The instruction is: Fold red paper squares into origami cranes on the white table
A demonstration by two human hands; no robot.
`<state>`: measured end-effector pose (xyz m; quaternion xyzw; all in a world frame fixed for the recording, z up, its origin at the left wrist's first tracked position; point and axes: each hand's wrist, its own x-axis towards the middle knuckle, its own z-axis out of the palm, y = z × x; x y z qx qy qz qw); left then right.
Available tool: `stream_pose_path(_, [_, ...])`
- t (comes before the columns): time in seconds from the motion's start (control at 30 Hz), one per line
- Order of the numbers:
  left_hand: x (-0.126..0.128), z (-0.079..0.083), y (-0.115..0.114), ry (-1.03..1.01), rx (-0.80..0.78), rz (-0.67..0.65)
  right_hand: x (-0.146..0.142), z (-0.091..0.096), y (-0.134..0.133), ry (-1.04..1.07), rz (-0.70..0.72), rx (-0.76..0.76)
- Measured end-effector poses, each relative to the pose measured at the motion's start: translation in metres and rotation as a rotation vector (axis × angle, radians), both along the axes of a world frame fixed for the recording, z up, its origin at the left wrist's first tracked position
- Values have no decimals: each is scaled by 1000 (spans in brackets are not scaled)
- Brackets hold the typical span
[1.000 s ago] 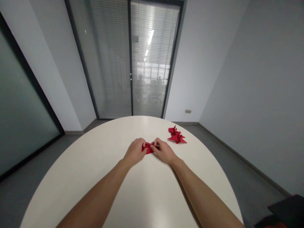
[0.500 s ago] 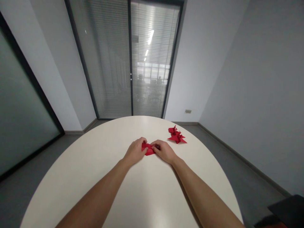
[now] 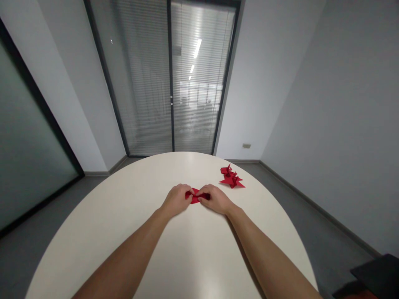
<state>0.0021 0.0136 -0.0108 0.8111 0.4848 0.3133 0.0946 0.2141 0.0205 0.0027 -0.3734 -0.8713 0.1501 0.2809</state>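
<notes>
Red paper, head view: the red paper (image 3: 195, 200) is low at the middle of the white table (image 3: 187, 249), directly between the fingertips; it seems to run left to right, ends hidden.
Left hand: the left hand (image 3: 177, 200) pinches its left end, thumb on the near side.
Right hand: the right hand (image 3: 218, 200) pinches the right end; neither hand nearer.
Folded red pieces: (image 3: 231, 180) beyond the right hand, apart.
Since half a second ago: fingertips closer together, less red showing.
</notes>
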Motion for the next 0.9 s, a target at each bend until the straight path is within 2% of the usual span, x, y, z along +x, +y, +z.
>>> stream_pose_path(0.2, [0,1,-2,-36,-14,-17,1,-1,3,-47,-13,29])
stream_pose_path(0.4, [-1,-3,3,-75,-44,74,3,-6,5,27,-97,-2])
stream_pose_path(0.57, [-4,-6,8,-170,-87,123,1,-9,1,123,-47,-73])
stream_pose_path(0.9, [-6,-9,17,-348,-123,147,1,-8,6,117,-27,28])
